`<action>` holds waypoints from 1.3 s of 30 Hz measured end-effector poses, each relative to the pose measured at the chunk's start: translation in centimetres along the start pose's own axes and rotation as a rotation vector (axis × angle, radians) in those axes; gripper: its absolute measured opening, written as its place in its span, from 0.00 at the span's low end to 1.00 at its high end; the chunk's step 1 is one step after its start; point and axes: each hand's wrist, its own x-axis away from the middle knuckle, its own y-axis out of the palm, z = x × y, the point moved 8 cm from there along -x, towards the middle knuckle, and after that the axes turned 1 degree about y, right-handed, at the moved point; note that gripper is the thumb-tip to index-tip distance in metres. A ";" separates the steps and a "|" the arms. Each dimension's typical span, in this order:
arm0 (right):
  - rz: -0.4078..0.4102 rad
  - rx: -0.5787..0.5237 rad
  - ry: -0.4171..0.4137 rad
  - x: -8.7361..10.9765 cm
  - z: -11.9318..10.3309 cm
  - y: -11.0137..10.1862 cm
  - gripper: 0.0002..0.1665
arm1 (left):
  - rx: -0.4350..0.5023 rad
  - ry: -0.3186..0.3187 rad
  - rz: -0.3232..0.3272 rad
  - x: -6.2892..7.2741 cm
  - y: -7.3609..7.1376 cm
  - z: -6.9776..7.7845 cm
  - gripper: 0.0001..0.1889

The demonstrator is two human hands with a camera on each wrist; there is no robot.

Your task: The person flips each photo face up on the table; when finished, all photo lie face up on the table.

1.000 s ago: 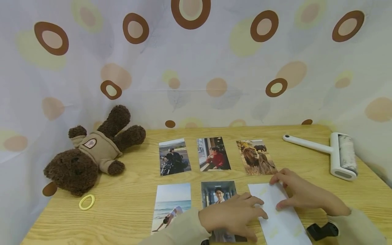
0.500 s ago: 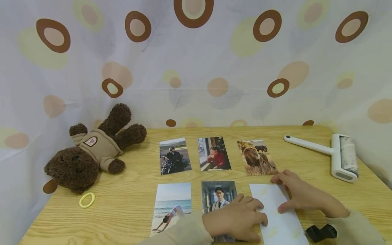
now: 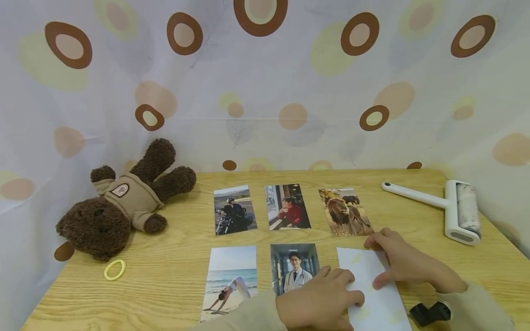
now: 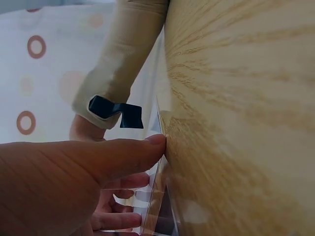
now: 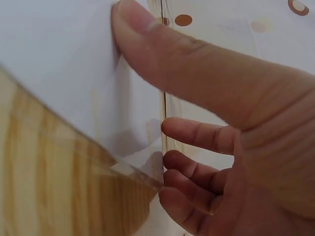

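A white sheet [image 3: 372, 299] with faint yellowish marks lies flat on the wooden table, its lower end cut off by the head view. My left hand [image 3: 316, 299] rests over the doctor photo [image 3: 291, 266], its fingertips touching the sheet's left edge. Around the sheet's upper right part is my right hand [image 3: 407, 262], fingers at the far edge and thumb on the white face. In the right wrist view that thumb [image 5: 135, 24] presses on the sheet. Beside the left hand lies a beach photo [image 3: 232, 280], partly covered by the sleeve.
Farther back lie a motorcycle photo [image 3: 234, 210], a red-sweater photo [image 3: 287, 208] and a lion photo [image 3: 345, 212]. A brown teddy bear [image 3: 132, 197] and a yellow ring [image 3: 114, 270] are at the left. A white lint roller [image 3: 455, 211] lies at the right. Behind hangs a patterned curtain [image 3: 265, 138].
My left hand has shifted slightly, uncovering more of the doctor photo, and its fingers bend more at the sheet's edge. The right hand stays almost in place. The head view shifts slightly.
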 end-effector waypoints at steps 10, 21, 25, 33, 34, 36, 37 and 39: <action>0.016 -0.026 -0.023 -0.1 0.0 -0.1 0.50 | -0.014 -0.039 0.026 0.0 -0.1 -0.2 0.25; 0.028 -0.047 -0.001 0.0 0.3 -0.6 0.28 | -0.061 -0.270 0.214 0.7 -1.3 -0.7 0.48; 0.073 -0.037 -0.020 0.1 0.2 -1.2 0.27 | 0.045 -0.436 0.203 0.5 -1.3 -1.3 0.57; 0.110 -0.099 -0.030 0.3 0.1 -1.7 0.31 | 0.316 -0.312 0.391 1.3 -2.3 -1.0 0.46; 0.130 -0.088 -0.036 0.3 0.0 -1.8 0.32 | 0.343 -0.282 0.417 1.5 -2.4 -0.9 0.45; 0.173 -0.072 -0.078 0.3 -0.5 -2.0 0.30 | 0.392 -0.247 0.447 1.7 -2.7 -0.7 0.44; 0.173 -0.088 -0.093 0.3 -0.6 -2.0 0.27 | 0.408 -0.233 0.455 1.8 -2.7 -0.6 0.44; 0.110 -0.175 -0.115 0.2 -1.0 -1.6 0.17 | 0.413 -0.219 0.466 1.8 -2.8 -0.6 0.45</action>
